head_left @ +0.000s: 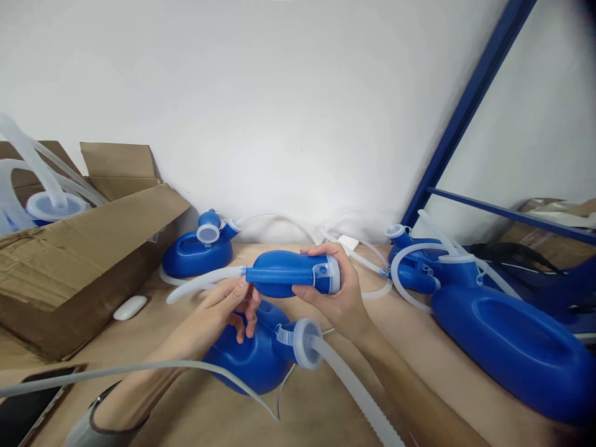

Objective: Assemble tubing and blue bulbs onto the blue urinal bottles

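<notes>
A blue plastic urinal funnel (pixel 279 266) is held level above the table, with a clear white cap (pixel 334 274) at its right end. My right hand (pixel 342 292) grips it around the capped end, thumb below and fingers over the top. My left hand (pixel 235 304) pinches the narrow left end, where a translucent tube (pixel 205 279) joins. Under my hands sits a blue urinal bottle (pixel 261 366), partly hidden by my left hand. Its clear-collared mouth (pixel 307 343) points right, with a ribbed tube (pixel 358 391) running toward the front.
On the left stands an open cardboard box (pixel 93 248) with tubes and a lidded bottle inside. More blue bottles lie at the back left (pixel 198 254) and right (pixel 507 347). A white mouse (pixel 130 307), a phone (pixel 32 403) and a grey cable (pixel 186 364) are nearby.
</notes>
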### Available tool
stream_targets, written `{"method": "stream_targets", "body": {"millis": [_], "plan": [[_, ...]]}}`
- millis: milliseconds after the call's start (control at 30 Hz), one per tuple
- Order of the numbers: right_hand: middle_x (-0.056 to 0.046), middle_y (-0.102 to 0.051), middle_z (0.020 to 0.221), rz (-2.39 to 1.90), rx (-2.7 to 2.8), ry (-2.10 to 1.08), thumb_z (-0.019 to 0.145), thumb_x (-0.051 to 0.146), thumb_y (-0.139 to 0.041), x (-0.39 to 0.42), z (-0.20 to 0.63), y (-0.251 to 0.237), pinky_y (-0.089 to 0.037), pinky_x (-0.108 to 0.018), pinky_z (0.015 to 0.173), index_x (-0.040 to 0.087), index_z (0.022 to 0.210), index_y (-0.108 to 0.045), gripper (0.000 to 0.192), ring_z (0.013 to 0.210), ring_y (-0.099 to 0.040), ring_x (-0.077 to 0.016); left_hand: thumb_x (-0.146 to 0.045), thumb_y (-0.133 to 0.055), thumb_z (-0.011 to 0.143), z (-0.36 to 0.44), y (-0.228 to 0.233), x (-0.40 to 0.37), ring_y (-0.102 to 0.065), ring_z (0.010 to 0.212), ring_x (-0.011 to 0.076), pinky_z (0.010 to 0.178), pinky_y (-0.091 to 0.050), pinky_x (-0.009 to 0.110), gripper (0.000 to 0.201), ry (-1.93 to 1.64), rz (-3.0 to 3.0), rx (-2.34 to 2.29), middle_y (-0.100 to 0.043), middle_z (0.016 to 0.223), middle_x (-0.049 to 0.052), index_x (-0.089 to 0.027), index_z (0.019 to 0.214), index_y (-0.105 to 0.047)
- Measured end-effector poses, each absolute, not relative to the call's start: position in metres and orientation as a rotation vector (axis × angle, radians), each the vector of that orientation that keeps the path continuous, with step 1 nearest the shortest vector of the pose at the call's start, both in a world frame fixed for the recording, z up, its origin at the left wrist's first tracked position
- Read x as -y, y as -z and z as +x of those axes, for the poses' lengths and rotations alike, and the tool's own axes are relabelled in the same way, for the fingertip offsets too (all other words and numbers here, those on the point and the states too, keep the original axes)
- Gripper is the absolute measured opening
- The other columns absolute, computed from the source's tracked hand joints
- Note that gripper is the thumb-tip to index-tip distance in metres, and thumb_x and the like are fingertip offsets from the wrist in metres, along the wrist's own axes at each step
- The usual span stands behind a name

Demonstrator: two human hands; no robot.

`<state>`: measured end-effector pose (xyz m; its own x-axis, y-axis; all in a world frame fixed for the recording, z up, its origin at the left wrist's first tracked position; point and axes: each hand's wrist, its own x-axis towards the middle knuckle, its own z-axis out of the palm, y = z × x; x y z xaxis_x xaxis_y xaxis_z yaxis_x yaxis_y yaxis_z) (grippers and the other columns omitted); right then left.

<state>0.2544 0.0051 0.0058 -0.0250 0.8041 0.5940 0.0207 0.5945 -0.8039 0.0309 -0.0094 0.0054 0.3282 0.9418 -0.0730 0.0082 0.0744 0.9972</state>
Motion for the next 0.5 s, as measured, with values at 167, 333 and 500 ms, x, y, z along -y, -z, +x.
{"method": "stream_targets", "body": {"millis": [167,333,500], "plan": [[0.001,-0.067,0.101,-0.843,1.300,-0.892,0.072,0.045,-0.088,-0.015,0.260,-0.005,-0.054,-0.033,0.082,0.028,0.102,-0.059,0.045,0.089,-0.065,-0.0202,-0.078,-0.057,0.086,0.020,-0.023,0.008,-0.067,0.066,0.0198,0.053,-0.052,0.027,0.061,-0.806,1.535,-1.108,-0.066,0.080,0.004,-0.019,0.096,-0.067],[0.005,-0.062,0.090,-0.823,1.119,-0.931,0.067,0.043,-0.093,-0.032,0.274,-0.002,-0.053,-0.029,0.079,0.028,0.100,-0.062,0.047,0.081,-0.060,-0.0160,-0.067,-0.066,0.085,-0.001,-0.029,-0.003,-0.068,0.071,0.0219,0.060,-0.054,0.028,0.046,-0.989,1.894,-1.367,-0.071,0.078,0.004,-0.022,0.091,-0.071],[0.004,-0.068,0.096,-0.724,0.849,-0.921,0.059,0.035,-0.097,-0.041,0.296,-0.018,-0.058,-0.036,0.085,0.027,0.094,-0.066,0.047,0.095,-0.066,-0.0198,-0.066,-0.062,0.088,-0.025,-0.015,-0.013,-0.072,0.105,0.0307,0.087,-0.058,0.037,0.051,-0.696,2.281,-1.502,-0.075,0.122,0.010,-0.025,0.114,-0.075]]}}
